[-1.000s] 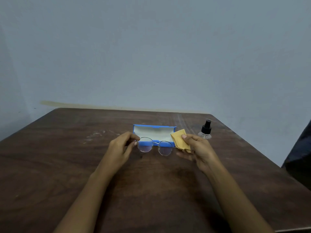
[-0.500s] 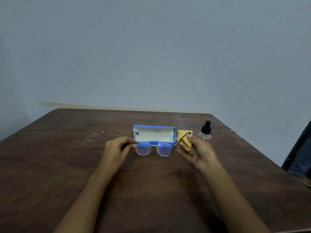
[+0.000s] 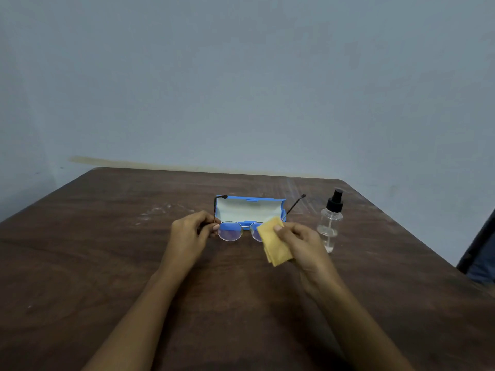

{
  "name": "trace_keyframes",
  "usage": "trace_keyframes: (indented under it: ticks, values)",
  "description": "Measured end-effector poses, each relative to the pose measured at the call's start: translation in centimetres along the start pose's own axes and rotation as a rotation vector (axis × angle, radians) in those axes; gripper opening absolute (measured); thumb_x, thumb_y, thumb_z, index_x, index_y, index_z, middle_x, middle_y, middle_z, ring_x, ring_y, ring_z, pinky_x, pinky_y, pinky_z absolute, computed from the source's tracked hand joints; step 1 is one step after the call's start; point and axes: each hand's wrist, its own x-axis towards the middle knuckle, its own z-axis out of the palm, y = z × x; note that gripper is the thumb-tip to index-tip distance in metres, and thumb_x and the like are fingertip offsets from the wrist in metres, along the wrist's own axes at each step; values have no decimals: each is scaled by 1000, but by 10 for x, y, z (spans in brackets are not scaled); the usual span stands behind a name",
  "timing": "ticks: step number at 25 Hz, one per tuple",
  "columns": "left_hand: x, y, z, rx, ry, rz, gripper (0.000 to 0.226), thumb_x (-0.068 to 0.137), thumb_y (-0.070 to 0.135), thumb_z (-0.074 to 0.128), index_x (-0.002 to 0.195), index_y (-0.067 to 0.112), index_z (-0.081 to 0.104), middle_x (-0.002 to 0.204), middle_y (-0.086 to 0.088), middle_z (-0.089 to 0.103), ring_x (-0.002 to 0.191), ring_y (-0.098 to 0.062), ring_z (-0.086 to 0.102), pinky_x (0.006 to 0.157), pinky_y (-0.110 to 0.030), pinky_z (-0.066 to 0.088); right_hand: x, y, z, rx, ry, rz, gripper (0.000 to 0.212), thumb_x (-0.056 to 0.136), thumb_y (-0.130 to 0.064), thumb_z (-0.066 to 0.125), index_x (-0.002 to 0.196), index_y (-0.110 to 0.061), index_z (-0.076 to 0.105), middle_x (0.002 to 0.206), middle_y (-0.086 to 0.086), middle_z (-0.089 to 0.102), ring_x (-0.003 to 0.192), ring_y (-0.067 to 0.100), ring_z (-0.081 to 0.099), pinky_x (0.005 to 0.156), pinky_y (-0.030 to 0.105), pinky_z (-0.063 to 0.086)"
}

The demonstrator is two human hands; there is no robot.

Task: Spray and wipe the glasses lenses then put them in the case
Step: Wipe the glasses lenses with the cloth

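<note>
Left hand point(image 3: 191, 234) pinches the glasses point(image 3: 229, 231) at the left end of the frame, thumb and curled fingers closed on the hinge just beside the left lens. The frame is held upright with its front turned toward the near side. Both temples are unfolded and point toward the far side, their dark tips showing at either end of the case. Right hand point(image 3: 301, 238) grips a folded yellow cloth point(image 3: 276, 246), with its thumb pressed on the near face of the cloth. The cloth covers most of the right lens, and its lower corner hangs below the frame. The glasses therefore span the gap between the two hands, touched by the left hand directly and by the right through the cloth. Whether the lower rims touch the wood cannot be told. Just beyond the glasses the blue case point(image 3: 249, 210) sits open on the dark wooden table point(image 3: 107, 263), its pale lining facing near. A clear spray bottle point(image 3: 330, 223) with a black pump top stands upright just right of the right hand, apart from the case. A plain grey-blue wall point(image 3: 241, 76) rises behind the far table edge.
</note>
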Motion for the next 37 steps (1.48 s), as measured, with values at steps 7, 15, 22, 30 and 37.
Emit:
trace_keyframes:
  ticks: [7, 15, 22, 30, 37]
  values:
    - [-1, 2, 3, 42, -12, 1, 6, 76, -1, 66, 76, 5, 68, 70, 5, 67, 64, 15, 60, 66, -15, 49, 24, -5, 45, -842, 12, -672, 14, 86, -12, 58, 89, -3, 68, 86, 8, 62, 73, 21, 58, 60, 23, 37]
    - [0, 6, 5, 33, 41, 57, 10, 75, -2, 66, 72, 7, 66, 69, 9, 64, 66, 13, 60, 61, -5, 45, 31, 22, 74, -1220, 161, -930, 27, 48, -20, 90, 55, -16, 63, 56, -1, 54, 46, 14, 52, 45, 16, 22]
    - [-1, 8, 5, 26, 62, 45, 12, 76, -4, 64, 68, 5, 63, 65, 12, 60, 70, 8, 61, 60, 0, 41, 33, 32, 74, -1131, 58, -999, 25, 53, -7, 84, 68, -11, 65, 65, 3, 57, 56, 18, 57, 44, 19, 41]
    - [-2, 7, 6, 35, 48, 31, 15, 76, 1, 65, 67, 11, 60, 68, 0, 68, 71, -10, 63, 64, -27, 52, 32, 32, 64, -1153, -18, -968, 32, 53, -2, 84, 80, -12, 70, 68, 3, 57, 59, 18, 57, 47, 15, 34]
    - [-2, 9, 5, 68, 56, -8, 20, 75, 4, 67, 64, 16, 57, 61, 20, 59, 71, -10, 62, 62, -28, 49, 28, 31, 61, -1194, -14, -978, 37, 47, -6, 88, 78, -18, 71, 65, -1, 56, 58, 14, 57, 53, 14, 21]
